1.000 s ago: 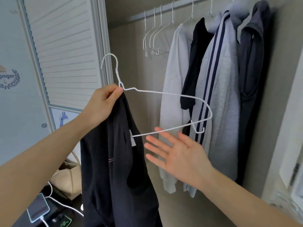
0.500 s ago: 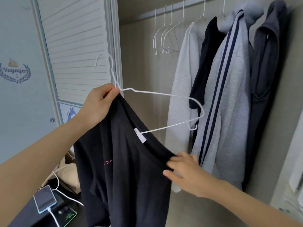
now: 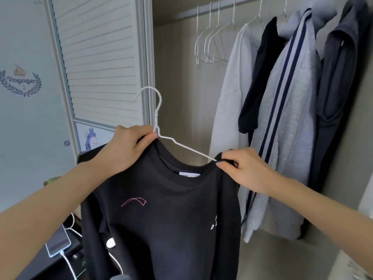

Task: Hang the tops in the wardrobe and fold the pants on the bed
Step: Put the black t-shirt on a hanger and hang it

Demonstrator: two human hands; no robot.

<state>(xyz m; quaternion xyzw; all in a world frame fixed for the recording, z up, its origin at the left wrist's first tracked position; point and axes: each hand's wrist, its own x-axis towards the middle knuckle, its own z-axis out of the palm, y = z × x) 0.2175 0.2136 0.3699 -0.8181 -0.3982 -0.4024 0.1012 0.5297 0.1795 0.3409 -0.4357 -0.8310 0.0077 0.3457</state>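
Nearest to us, at the lower left of the frame, we see a phone (image 3: pixel 58 242) with a white cable (image 3: pixel 68 263) lying on a dark surface. In the middle of the frame we hold up a black top (image 3: pixel 161 219) on a white wire hanger (image 3: pixel 159 126). Our left hand (image 3: pixel 129 147) is closed around the neck of the hanger, just under its hook, and it also pinches the collar of the top there. Our right hand (image 3: pixel 245 168) has its fingers closed on the right shoulder of the top, where the hanger arm goes into the cloth. The top hangs down in front of the wardrobe, not yet on the rail (image 3: pixel 232 5). Behind, at the upper right, the rail carries three empty hangers (image 3: pixel 210 37), then a pale grey top (image 3: pixel 228 93), a black one (image 3: pixel 260 73), a grey jacket with dark stripes (image 3: pixel 286 118) and a dark grey garment (image 3: pixel 335 98). At the upper left stands a slatted door (image 3: pixel 96 57).
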